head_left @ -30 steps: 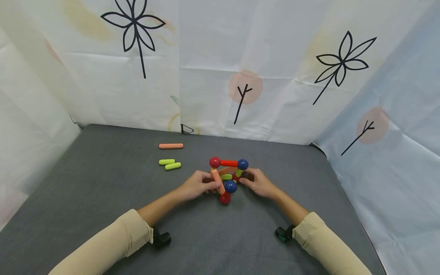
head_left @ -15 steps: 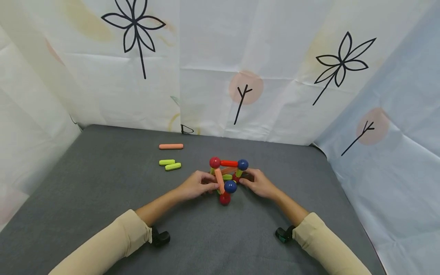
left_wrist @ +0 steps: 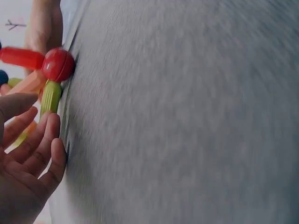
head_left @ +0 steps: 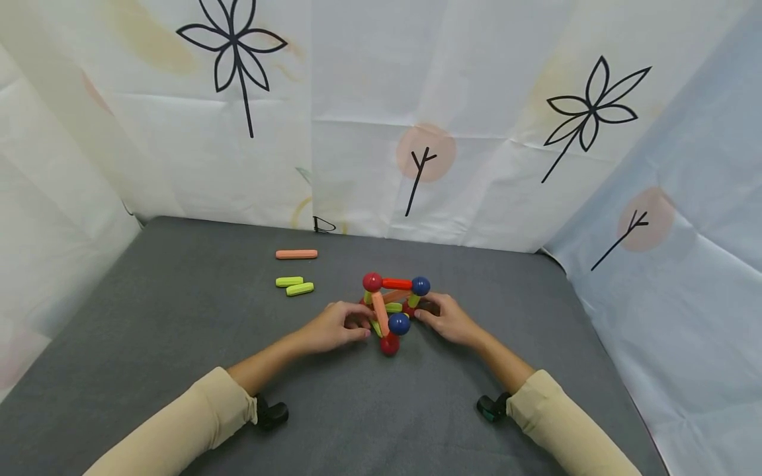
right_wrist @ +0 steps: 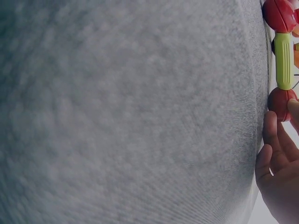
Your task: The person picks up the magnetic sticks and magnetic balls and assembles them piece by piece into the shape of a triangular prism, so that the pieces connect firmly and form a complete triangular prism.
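Note:
A frame of magnetic rods and balls stands on the grey cloth in the head view. It has an upper red ball (head_left: 372,281), a red rod (head_left: 397,284), a far blue ball (head_left: 420,285), a near blue ball (head_left: 399,324) and a near red ball (head_left: 389,344). A leaning orange rod (head_left: 380,313) runs from the upper red ball down toward the near balls. My left hand (head_left: 336,326) is at the frame's left side, fingers loosely bent, holding nothing. My right hand (head_left: 450,318) pinches a lower red ball (right_wrist: 280,104) joined to a yellow-green rod (right_wrist: 284,60).
To the left behind the frame lie a loose orange rod (head_left: 296,254) and two short yellow-green rods, one rod (head_left: 289,281) touching the other rod (head_left: 299,289). A patterned white curtain (head_left: 369,178) rises along the grey cloth's (head_left: 208,297) far edge.
My left hand has let go of the leaning orange rod and drawn slightly left. That rod's upper end has swung up to the upper red ball. My right hand has stayed in place.

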`<act>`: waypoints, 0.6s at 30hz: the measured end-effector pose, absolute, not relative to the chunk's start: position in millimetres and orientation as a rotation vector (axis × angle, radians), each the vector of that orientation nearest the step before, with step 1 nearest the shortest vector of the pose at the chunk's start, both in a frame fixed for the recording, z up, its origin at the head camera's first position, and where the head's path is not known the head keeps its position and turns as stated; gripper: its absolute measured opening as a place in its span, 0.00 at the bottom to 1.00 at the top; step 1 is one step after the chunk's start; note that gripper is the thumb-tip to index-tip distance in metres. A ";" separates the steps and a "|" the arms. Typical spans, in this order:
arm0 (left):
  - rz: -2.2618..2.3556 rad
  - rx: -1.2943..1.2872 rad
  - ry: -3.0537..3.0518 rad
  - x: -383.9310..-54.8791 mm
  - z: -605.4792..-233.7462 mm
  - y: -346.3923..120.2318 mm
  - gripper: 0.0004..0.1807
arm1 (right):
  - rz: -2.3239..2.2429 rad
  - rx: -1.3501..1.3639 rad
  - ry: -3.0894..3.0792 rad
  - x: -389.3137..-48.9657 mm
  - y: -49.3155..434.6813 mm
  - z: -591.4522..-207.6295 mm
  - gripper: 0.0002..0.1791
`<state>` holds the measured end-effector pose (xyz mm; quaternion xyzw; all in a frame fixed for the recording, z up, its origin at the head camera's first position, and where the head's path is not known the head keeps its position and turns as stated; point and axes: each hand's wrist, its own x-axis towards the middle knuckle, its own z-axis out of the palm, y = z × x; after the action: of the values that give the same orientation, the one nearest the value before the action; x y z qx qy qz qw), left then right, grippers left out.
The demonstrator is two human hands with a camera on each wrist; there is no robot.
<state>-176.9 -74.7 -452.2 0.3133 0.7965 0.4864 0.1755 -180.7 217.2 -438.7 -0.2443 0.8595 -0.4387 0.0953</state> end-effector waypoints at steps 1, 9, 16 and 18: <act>1.379 0.893 2.270 -178.0 -452.5 -78.0 0.16 | -1.295 -0.725 2.551 -180.9 216.8 -438.8 0.17; 1.423 0.843 2.398 -190.1 -445.5 -117.8 0.16 | -1.307 -0.733 2.528 -172.8 209.7 -421.5 0.16; 1.386 0.756 2.609 -203.2 -439.3 -155.2 0.16 | -1.286 -0.731 2.534 -166.8 206.1 -407.1 0.15; 1.349 0.737 2.686 -206.5 -439.1 -163.5 0.17 | -1.284 -0.731 2.536 -167.4 206.4 -408.3 0.16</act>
<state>-206.5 -163.5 -439.1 0.2379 0.8677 0.4359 0.0236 -167.4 206.4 -408.3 -0.2477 0.8594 -0.4352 0.1033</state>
